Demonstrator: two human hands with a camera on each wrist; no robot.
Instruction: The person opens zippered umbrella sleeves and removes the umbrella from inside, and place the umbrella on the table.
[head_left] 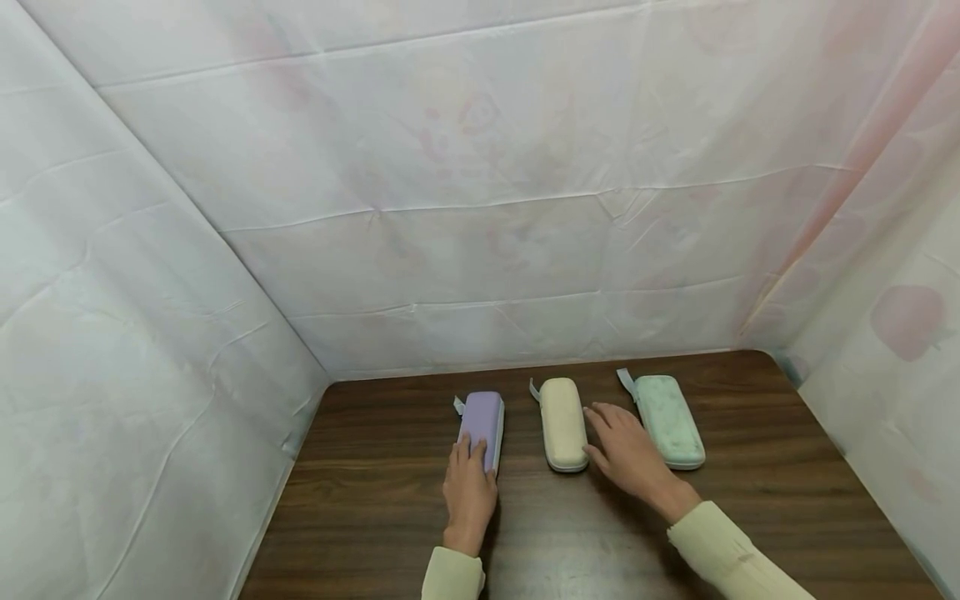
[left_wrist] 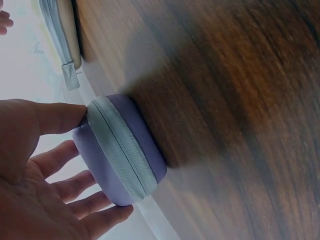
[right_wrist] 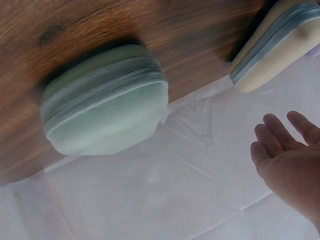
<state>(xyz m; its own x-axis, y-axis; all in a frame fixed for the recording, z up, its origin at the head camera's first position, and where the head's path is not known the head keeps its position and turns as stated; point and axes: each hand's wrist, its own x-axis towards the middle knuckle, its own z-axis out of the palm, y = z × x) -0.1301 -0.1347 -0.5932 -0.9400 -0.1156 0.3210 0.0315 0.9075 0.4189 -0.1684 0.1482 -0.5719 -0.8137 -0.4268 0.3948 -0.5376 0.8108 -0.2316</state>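
Observation:
Three hard zippered cases lie on the table, each with a small strap at its far end. My left hand [head_left: 470,492] holds the near end of the purple zippered case [head_left: 480,414]. In the left wrist view the thumb is on one side of this purple case [left_wrist: 122,150] and the fingers are along the other. Between the cream zippered case [head_left: 562,421] and the mint-green zippered case [head_left: 670,419] hovers my right hand [head_left: 633,454]. Its fingers are extended and hold nothing; the fingertips are close to the cream case, and touching is hard to tell.
The dark wood-grain table [head_left: 360,492] ends at a pale sheet [head_left: 480,258] hung behind it. More sheeting stands along the left [head_left: 150,333] and right sides, creased and faintly printed.

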